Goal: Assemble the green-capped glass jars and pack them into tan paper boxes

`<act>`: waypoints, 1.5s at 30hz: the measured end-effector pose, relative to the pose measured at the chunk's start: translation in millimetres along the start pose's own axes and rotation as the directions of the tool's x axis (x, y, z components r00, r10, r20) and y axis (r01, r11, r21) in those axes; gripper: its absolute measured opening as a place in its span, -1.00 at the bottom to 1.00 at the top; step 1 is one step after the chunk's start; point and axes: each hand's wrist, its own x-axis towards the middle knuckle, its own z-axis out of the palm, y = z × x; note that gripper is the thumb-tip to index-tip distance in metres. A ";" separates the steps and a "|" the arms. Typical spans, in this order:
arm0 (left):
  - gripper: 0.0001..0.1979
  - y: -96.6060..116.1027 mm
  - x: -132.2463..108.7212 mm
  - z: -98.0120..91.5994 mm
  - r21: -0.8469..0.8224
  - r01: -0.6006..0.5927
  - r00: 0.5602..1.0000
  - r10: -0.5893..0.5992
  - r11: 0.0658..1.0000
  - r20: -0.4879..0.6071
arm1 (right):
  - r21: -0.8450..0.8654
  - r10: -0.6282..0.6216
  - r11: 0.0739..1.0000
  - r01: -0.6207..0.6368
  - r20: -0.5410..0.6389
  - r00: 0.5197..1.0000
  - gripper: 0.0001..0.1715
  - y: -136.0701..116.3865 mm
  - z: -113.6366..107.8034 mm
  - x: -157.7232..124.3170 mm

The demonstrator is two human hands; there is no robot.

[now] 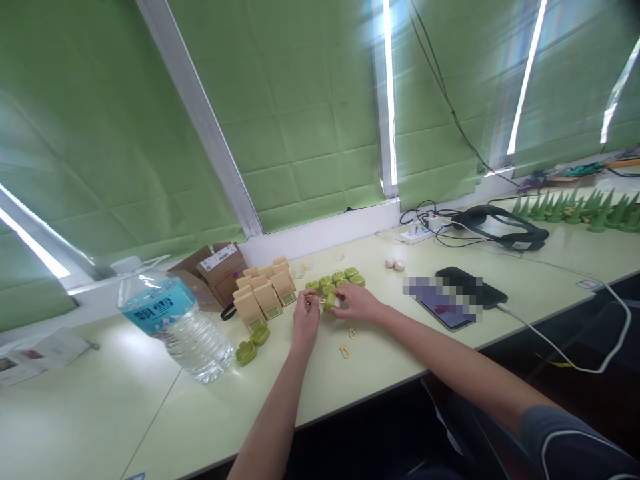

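Between the fingers of my right hand is a small green plastic case, held just above the table. My left hand is closed in a pinch at the left side of that case. A thin pale yellow piece, which looks like a small yellow loop, shows at its fingertips. Two more yellow clips shaped like loops lie on the table below my right hand. Right behind both hands stands a group of green cases in rows. An opened green case rests to the left of my left hand.
Cream-coloured stands stand in rows at the left, by an open cardboard box. A large water bottle is nearer. At right lie phones, a white cable, a power strip and a black headset.
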 end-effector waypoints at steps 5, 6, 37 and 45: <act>-0.57 9.3 -5.5 0.6 0.020 0.046 0.989 -0.049 0.999 0.143 | 0.118 0.048 0.992 -0.045 -0.019 0.999 -0.65 7.6 -6.5 -0.7; -0.54 11.0 -7.2 1.4 0.032 0.042 0.981 -0.047 0.999 0.188 | 0.139 0.046 0.989 -0.043 -0.019 0.999 -0.60 8.6 -8.2 -0.9; -0.42 -3.0 -3.7 -0.8 -0.021 0.017 0.975 -0.012 1.000 0.220 | 0.317 -0.016 0.947 -0.046 0.191 0.981 -0.44 4.7 -18.0 -6.4; -0.45 6.2 -10.5 -3.4 0.050 0.002 0.959 -0.016 0.999 0.284 | 0.337 -0.002 0.939 -0.065 0.194 0.981 -0.53 4.9 -16.5 -5.2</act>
